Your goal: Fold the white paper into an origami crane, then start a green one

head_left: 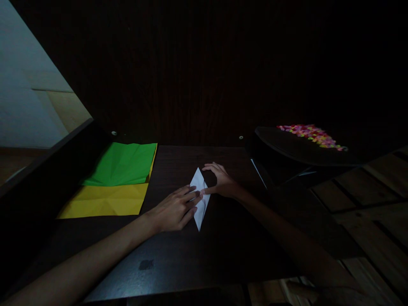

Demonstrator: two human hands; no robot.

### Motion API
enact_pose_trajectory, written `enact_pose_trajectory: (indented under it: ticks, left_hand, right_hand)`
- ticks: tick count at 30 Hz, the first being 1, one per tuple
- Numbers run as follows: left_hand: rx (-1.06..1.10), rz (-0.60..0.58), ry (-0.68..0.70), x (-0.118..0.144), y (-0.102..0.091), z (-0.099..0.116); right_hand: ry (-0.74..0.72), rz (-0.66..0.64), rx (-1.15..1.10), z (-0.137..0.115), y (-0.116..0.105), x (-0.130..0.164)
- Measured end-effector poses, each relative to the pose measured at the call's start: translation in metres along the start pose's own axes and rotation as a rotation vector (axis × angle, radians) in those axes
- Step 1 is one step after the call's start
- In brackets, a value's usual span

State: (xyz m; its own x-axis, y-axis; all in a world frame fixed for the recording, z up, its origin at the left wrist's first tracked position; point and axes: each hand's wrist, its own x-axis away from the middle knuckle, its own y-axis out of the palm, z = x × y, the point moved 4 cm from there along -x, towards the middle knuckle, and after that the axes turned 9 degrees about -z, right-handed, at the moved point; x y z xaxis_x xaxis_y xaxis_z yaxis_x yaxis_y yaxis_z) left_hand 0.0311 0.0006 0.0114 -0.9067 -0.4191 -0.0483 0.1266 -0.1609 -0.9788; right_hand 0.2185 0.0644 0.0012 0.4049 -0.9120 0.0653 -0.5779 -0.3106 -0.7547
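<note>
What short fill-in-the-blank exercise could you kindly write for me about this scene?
1. The left hand rests on a folded paper that is ____ in colour.
2. The green sheet partly covers a ____ sheet.
3. Both of these sheets lie to the person's ____ of the folded paper.

Missing words: white; yellow; left.

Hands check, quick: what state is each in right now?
Left hand: open, fingers on the folded white paper.
Right hand: open, fingers curved, thumb on the paper.
</note>
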Motion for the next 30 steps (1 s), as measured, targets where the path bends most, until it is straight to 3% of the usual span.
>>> enact_pose_trajectory:
  ticks: [20, 30]
  left_hand:
    - [-0.041, 0.010, -0.003, -0.001, 0.000, 0.001]
    - [-0.044, 0.006, 0.006, -0.001, 0.000, 0.001]
  right_hand:
    - [-0.056, 0.157, 0.038, 0.004, -0.010, -0.006]
    - [-0.040, 0.302, 0.070, 0.007, -0.013, -0.009]
